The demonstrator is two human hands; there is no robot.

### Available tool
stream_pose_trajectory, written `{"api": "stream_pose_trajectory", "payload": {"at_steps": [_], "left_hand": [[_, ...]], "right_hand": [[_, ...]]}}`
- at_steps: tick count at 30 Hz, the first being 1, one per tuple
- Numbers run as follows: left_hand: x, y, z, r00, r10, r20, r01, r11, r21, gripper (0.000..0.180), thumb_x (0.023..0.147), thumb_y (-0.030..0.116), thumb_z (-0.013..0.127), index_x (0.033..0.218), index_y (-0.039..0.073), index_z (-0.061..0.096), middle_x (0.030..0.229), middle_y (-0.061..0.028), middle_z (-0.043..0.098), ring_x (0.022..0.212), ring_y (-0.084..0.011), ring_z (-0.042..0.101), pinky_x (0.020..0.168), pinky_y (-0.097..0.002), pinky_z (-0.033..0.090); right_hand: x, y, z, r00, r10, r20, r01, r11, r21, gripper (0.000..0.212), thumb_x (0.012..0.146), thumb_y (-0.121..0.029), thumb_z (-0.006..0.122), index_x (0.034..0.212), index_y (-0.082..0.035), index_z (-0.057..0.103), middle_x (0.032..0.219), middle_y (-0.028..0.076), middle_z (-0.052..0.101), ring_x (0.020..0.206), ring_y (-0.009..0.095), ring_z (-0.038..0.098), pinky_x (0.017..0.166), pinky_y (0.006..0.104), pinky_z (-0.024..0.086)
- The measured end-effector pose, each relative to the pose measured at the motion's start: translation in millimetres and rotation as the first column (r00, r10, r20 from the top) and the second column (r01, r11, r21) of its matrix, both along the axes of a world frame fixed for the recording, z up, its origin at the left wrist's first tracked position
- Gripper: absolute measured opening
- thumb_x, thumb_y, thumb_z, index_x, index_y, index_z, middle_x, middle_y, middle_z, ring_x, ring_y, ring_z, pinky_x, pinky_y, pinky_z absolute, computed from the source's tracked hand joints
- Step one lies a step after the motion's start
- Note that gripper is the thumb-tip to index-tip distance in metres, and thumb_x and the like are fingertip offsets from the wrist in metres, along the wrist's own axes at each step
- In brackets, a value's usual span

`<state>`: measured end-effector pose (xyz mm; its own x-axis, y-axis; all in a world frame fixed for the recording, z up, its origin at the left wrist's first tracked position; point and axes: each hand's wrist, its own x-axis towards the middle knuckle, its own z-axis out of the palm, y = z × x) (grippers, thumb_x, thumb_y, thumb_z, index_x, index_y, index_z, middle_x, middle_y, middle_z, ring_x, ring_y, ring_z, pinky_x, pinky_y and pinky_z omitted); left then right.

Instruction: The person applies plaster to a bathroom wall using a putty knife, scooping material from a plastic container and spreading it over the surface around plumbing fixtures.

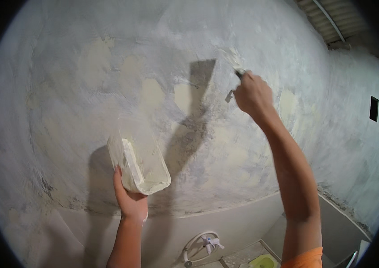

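Observation:
My left hand (131,196) is wrapped round the lower end of a clear plastic tub (157,165), tilted before the wall. Cream putty (132,163) coats the inside of the tub. Up and to the right, my right hand (254,93) is closed round a putty knife (239,73) held against the grey wall (154,44). Most of its handle is hidden in my fist, and its blade is hard to make out. Fresh pale putty streaks the wall just above the knife. A wide blade-shaped shadow falls to its left.
Several cream patches (153,93) dot the rough wall. Below runs a pale tiled band with a white tap (211,243) and a looped hose. A yellow-green basin-like fixture (264,261) lies low. On the right wall is a small dark opening (374,109); corrugated roofing (323,22) shows above.

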<state>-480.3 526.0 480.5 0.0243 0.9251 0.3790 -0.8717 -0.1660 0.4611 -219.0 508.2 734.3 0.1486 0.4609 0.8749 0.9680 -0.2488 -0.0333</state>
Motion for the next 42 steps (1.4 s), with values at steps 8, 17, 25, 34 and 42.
{"api": "stream_pose_trajectory", "payload": {"at_steps": [8,17,25,34,42], "left_hand": [[-102.8,43.6,-43.2,0.998,0.058,-0.003,-0.058,0.997,-0.042,0.072,0.1,0.058,0.043,0.156,0.015,0.03,0.154,-0.0052,0.036,0.143,-0.026,0.035,0.116,-0.0446,0.03],[-152.2,72.7,-37.0,0.993,-0.096,0.066,0.091,0.993,0.072,0.071,0.101,0.058,0.043,0.156,0.016,0.029,0.155,-0.0042,0.034,0.141,-0.0254,0.035,0.115,-0.046,0.032],[-194.0,32.8,-35.9,0.998,-0.052,0.018,0.054,0.995,-0.083,0.074,0.1,0.06,0.044,0.157,0.017,0.027,0.156,-0.0056,0.033,0.143,-0.0262,0.033,0.116,-0.0494,0.029],[-257.7,30.5,-74.3,1.0,0.02,0.007,-0.019,0.99,-0.138,0.07,0.099,0.06,0.044,0.155,0.019,0.034,0.153,-0.0036,0.038,0.139,-0.0254,0.039,0.11,-0.0492,0.035],[-187.0,60.7,-136.5,0.995,0.09,-0.033,-0.096,0.965,-0.245,0.062,0.101,0.056,0.045,0.151,0.021,0.04,0.15,-0.0042,0.042,0.134,-0.029,0.044,0.102,-0.0528,0.042]], "right_hand": [[-107.4,140.1,-67.1,0.995,-0.084,-0.046,0.078,0.989,-0.129,0.017,0.097,-0.011,0.051,0.104,0.003,0.057,0.095,0.02,0.073,0.09,0.034,0.074,0.073,0.0404,0.06],[-161.7,21.3,-40.4,0.968,-0.247,0.05,0.233,0.796,-0.558,0.022,0.092,-0.005,0.05,0.104,0.003,0.066,0.099,0.021,0.071,0.091,0.033,0.072,0.072,0.0395,0.059],[-147.5,54.9,-19.5,0.975,-0.135,-0.179,0.081,0.957,-0.28,0.025,0.088,-0.006,0.054,0.105,0.005,0.068,0.107,0.023,0.07,0.1,0.037,0.07,0.081,0.043,0.058],[-183.7,53.5,-220.6,0.841,-0.059,-0.537,-0.042,0.984,-0.174,0.028,0.088,-0.006,0.053,0.112,0.006,0.047,0.098,0.033,0.066,0.095,0.049,0.066,0.085,0.056,0.051],[-194.3,112.6,-296.1,0.849,0.147,-0.508,-0.264,0.95,-0.166,0.026,0.091,-0.004,0.049,0.114,0.006,0.043,0.085,0.029,0.067,0.079,0.051,0.065,0.07,0.0563,0.052]]}}
